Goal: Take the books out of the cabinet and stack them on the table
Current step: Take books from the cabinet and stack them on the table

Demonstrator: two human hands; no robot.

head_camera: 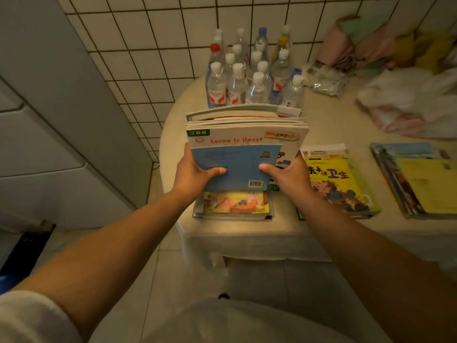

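A thick bundle of thin picture books is held tilted above the table's left end, a blue back cover on top and "Lorna Is Upset" showing behind it. My left hand grips its left edge and my right hand its right edge, thumbs on the blue cover. Beneath the bundle lies a small stack of books flat on the table. A second stack with a yellow cover lies to its right, and a third stack lies further right. The cabinet is not in view.
Several water bottles stand at the back of the table behind the bundle. Plastic bags and folded cloths fill the back right. A tiled wall rises behind, and a grey appliance stands to the left.
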